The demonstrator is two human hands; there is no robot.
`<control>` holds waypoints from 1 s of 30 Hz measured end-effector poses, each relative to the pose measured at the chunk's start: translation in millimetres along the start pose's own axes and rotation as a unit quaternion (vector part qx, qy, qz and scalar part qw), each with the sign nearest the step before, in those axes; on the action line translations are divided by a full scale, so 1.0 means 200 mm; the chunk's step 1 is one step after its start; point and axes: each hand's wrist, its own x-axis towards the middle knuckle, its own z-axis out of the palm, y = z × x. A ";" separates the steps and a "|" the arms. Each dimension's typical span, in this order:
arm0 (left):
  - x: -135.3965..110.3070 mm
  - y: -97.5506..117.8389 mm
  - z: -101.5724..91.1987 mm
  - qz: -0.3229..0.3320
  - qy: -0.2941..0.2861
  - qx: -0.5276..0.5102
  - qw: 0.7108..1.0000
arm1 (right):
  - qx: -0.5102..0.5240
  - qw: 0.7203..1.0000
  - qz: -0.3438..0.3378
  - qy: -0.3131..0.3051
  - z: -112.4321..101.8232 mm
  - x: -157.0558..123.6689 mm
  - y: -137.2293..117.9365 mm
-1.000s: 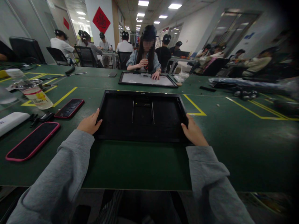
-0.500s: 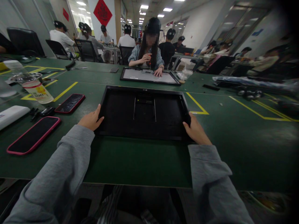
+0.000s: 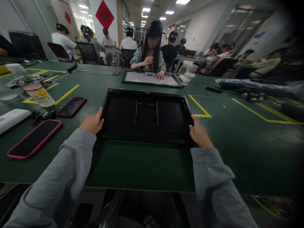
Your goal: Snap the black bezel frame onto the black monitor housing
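A black rectangular monitor housing [image 3: 121,122] lies on the green table in front of me, its hollow inner side facing up. Two thin metal strips run along the raised middle section. My left hand [image 3: 92,122] grips the left edge, thumb over the rim and the other fingers partly hidden along the side. At the opposite edge, my right hand [image 3: 201,132] holds the housing the same way, with the fingertips mostly out of sight beneath or behind it.
Two red-cased phones [image 3: 35,138], a white power bank [image 3: 14,119] and a drink bottle [image 3: 39,93] stand left on the green table [image 3: 142,167]. Across it, a co-worker [image 3: 149,57] holds a screwdriver [image 3: 152,61] over a display panel [image 3: 135,77]. Wrapped parts [image 3: 251,85] lie right.
Both my hands stay on the housing's edges, and the housing has hardly moved. The co-worker's screwdriver hand has shifted slightly, showing more of the red handle.
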 end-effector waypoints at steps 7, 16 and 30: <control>0.00 -0.01 0.00 0.009 0.014 0.000 1.000 | -0.012 1.000 0.012 -0.005 -0.02 -0.01 -0.02; 0.00 -0.01 0.01 0.016 0.037 -0.006 0.999 | -0.024 0.999 0.024 -0.008 -0.04 -0.02 -0.05; 0.01 -0.02 0.03 0.016 0.032 -0.006 0.999 | -0.037 0.998 0.045 -0.030 -0.06 -0.02 -0.09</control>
